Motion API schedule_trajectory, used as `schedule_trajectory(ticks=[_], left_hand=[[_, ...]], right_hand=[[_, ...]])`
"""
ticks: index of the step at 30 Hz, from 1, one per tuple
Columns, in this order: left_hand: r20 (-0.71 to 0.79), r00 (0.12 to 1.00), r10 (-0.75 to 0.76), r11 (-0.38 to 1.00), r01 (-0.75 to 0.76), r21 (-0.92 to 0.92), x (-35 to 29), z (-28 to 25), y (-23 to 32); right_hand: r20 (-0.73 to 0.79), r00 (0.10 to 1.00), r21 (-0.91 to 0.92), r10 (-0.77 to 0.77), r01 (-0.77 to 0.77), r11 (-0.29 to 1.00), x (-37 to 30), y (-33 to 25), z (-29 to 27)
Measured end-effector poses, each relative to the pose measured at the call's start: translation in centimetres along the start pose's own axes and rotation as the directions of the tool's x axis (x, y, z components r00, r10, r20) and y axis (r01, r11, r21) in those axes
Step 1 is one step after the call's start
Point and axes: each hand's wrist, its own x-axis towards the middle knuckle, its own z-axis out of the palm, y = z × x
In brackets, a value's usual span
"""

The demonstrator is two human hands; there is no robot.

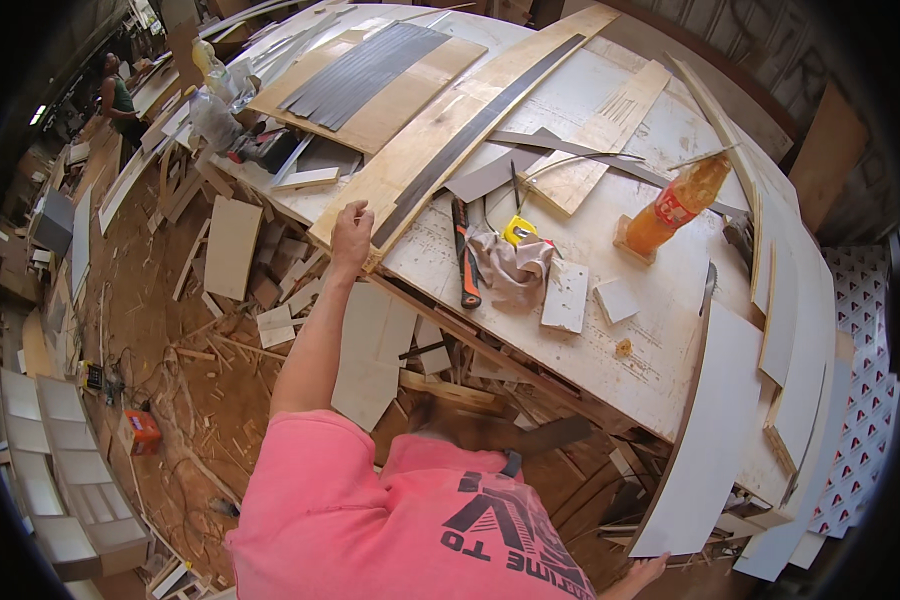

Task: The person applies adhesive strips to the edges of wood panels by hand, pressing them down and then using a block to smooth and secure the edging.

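My left hand (351, 238) is at the near end of a long wooden board (440, 150), its fingers curled over the board's end. A dark strip (475, 140) lies lengthwise on that board. Low in the view, my right hand (646, 573) holds the near end of a long white panel (705, 440), which slants up against the worktable's right side; part of that hand is hidden. Between my hands on the tabletop lie an orange-and-black handled tool (465, 255), a yellow tape measure (519, 230), a crumpled cloth (511, 268) and two small white offcuts, one of them a drilled block (565, 296).
A bottle of orange liquid (675, 205) stands on the white worktable (660, 345). Dark strips (370, 75) lie on a brown board at the far left, near a power tool (265, 148). Wood scraps (232, 248) litter the floor. Another person (118, 105) stands far left.
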Motion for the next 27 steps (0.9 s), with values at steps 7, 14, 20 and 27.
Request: schedule_trajectory(ticks=[7,14,20,27], left_hand=[[0.012,0.999,-0.033,0.998,0.032,0.046,16.4,-1.8,-9.7],[0.005,0.998,-0.061,0.974,0.059,0.218,25.0,-1.1,-12.6],[0.026,0.998,-0.064,0.799,0.036,0.6,29.1,1.8,-12.1],[-0.15,0.968,-0.2,0.767,0.25,0.591,31.2,3.3,-13.4]], right_hand=[[-0.14,0.931,-0.511,-0.337,0.224,0.83,-9.0,3.8,-1.5],[0.109,0.825,-0.894,-0.554,0.326,0.308,-14.3,4.4,-4.2],[0.338,0.701,-0.864,-0.628,0.496,0.088,-22.9,1.9,1.4],[0.413,0.691,-0.792,-0.594,0.595,0.141,-28.5,-0.1,6.2]])
